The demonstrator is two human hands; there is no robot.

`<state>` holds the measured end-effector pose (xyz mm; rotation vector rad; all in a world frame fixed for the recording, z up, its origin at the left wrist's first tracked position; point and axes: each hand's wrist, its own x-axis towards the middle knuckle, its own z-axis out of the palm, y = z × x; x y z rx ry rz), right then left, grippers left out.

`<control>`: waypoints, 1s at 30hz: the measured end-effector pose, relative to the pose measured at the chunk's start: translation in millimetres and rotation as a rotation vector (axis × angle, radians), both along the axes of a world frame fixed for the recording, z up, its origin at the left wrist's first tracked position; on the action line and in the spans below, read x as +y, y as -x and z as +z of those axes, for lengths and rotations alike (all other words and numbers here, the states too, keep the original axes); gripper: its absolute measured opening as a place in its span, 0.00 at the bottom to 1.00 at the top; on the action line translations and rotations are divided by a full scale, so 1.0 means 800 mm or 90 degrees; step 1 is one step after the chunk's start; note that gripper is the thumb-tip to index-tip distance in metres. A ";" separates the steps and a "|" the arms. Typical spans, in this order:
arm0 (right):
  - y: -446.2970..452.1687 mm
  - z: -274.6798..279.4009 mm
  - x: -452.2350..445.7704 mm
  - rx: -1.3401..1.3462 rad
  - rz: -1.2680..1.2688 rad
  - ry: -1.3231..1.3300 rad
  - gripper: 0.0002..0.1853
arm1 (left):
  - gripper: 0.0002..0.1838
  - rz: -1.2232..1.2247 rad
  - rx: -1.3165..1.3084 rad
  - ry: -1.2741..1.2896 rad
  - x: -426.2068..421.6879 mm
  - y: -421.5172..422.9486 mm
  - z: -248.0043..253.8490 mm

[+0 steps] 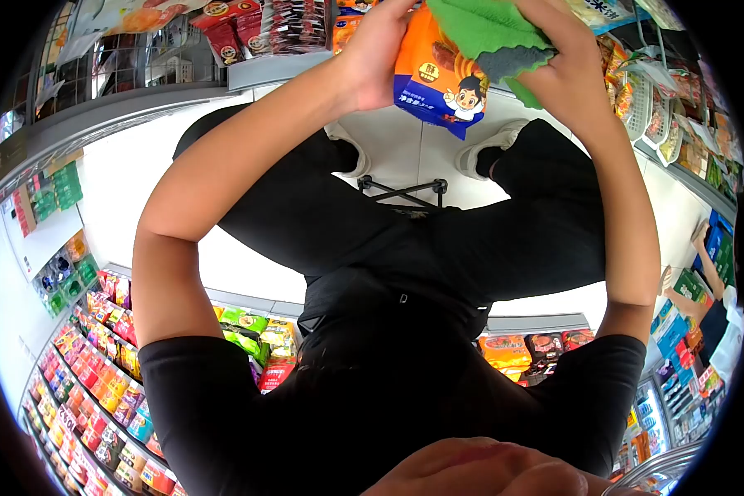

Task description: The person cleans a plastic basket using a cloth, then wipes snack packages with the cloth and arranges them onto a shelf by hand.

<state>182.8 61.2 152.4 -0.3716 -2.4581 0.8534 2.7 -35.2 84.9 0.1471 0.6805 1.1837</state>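
Observation:
My left hand (375,59) grips the left side of an orange and blue snack bag (435,80) with a cartoon child printed on it. The bag is tilted in the air above the floor, in front of my knees. My right hand (566,62) is closed on a green cloth (492,26) with a dark grey part. The cloth lies against the bag's upper right side and covers part of it. Some fingers of both hands are hidden or cut off by the top edge.
Red snack packs (231,31) fill a shelf ahead on the left. White baskets (638,106) with packaged goods stand at the right. My legs are spread over a folding stool (403,190) on the white floor. Stocked shelves (99,388) run behind me; another person (723,318) is at far right.

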 end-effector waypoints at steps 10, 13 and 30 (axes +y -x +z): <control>0.004 0.004 -0.021 -0.065 0.058 0.069 0.24 | 0.32 0.024 -0.071 0.012 0.004 0.007 0.005; 0.010 -0.011 -0.022 -0.003 0.144 -0.011 0.23 | 0.33 0.016 -0.089 -0.027 0.005 0.014 -0.002; -0.005 -0.003 -0.006 -0.183 0.138 0.015 0.34 | 0.32 0.118 -0.030 -0.045 0.010 0.022 0.017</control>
